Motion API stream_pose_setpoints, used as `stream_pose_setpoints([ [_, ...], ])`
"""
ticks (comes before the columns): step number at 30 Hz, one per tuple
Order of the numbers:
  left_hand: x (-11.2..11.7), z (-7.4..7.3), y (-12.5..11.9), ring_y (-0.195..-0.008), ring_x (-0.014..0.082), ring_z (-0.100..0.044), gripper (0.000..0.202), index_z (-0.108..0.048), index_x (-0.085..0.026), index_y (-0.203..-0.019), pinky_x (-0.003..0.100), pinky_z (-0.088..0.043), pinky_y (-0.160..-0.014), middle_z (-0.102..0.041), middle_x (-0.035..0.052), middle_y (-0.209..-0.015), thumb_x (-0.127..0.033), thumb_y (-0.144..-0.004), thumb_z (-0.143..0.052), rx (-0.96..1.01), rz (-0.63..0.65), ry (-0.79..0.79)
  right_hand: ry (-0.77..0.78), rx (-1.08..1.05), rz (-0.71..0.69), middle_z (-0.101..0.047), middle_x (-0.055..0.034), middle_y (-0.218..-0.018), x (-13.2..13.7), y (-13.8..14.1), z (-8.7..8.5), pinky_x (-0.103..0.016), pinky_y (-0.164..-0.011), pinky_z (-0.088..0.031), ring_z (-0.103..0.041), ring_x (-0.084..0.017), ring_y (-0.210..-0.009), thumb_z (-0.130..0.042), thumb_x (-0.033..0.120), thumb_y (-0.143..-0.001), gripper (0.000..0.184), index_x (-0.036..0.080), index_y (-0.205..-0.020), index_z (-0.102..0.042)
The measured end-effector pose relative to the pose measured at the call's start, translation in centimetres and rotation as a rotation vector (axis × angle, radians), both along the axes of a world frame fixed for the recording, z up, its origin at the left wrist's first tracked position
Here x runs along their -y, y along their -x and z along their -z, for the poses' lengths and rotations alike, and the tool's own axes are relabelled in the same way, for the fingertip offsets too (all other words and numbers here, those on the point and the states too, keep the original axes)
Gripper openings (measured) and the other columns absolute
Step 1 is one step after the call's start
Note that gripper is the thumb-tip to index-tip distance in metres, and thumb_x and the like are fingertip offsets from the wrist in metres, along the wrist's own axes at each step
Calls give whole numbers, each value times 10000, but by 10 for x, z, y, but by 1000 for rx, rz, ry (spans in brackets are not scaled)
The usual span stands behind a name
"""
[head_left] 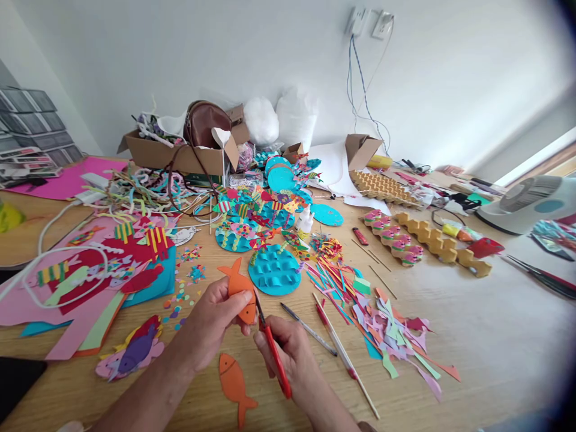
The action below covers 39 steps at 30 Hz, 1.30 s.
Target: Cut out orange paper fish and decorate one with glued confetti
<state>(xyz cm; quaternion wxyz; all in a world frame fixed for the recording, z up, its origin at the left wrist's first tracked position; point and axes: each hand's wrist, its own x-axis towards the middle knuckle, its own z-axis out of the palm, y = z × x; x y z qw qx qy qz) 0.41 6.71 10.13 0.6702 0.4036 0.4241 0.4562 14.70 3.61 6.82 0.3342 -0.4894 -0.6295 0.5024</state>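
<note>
nearest on the bench (450, 300), one orange fish cut-out (232, 384), lying flat with tail toward the viewer. a little farther, red-handled scissors (275, 360) in the right hand (292, 348), fingers bent around the handles, blades pointing away; too hard to tell how wide the blades are. just left of the scissors, another orange fish (240, 291) in the left hand (216, 309), firmly pinched between thumb and fingers, head end near the blades, tail raised to upper left.

beside the left forearm, a small overlapping pile of fish cut-outs (135, 354), in purple, pink, red and yellow. to the right of the right hand, a pale thin stick (360, 382) and a dark pen (306, 327), both lying slantwise; beyond the stick, a heap of coloured paper scraps (382, 324).

farther, straight ahead of the hands, a blue disc (282, 287) with rows of small loops. behind the disc, a white glue bottle (305, 222), standing upright among decorated pieces. to its right, painted pink egg-carton cups (393, 237). farthest, a cardboard box (180, 159) with a brown bag (204, 123) on top, before a white wall (180, 48).
</note>
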Motion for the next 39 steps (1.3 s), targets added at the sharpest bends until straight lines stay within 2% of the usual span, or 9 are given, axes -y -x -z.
stream_pose_setpoints([
  [9,2,1,-3,-467,84,-479,189,-578,-149,-672,177,-384,-402,-558,-27,-531,-325,-683,-645,44,-21,22,-1,-3,22,-301,63,-499,1,3,0,-189,-412,-229,-287,-71,-454,-448,429,-818,341,162,-608,-479],
  [16,4,0,-5,-464,77,-461,188,-570,-144,-662,175,-385,-407,-556,-30,-526,-313,-689,-648,81,-25,28,-7,-64,-9,-349,53,-509,0,1,1,-182,-399,-240,-309,-69,-447,-431,534,-834,433,151,-666,-541],
  [33,6,-1,-8,-471,77,-453,217,-567,-144,-653,185,-365,-414,-550,-31,-535,-333,-664,-673,91,-32,53,-27,-74,-4,-375,54,-460,0,2,1,-178,-400,-271,-342,-75,-430,-391,599,-831,496,152,-688,-554],
  [39,5,-2,-10,-464,76,-443,234,-558,-147,-634,187,-361,-413,-542,-29,-531,-348,-655,-675,85,-31,56,-39,-84,-9,-374,47,-491,0,1,2,-171,-393,-263,-333,-74,-449,-400,573,-840,473,152,-692,-556],
])
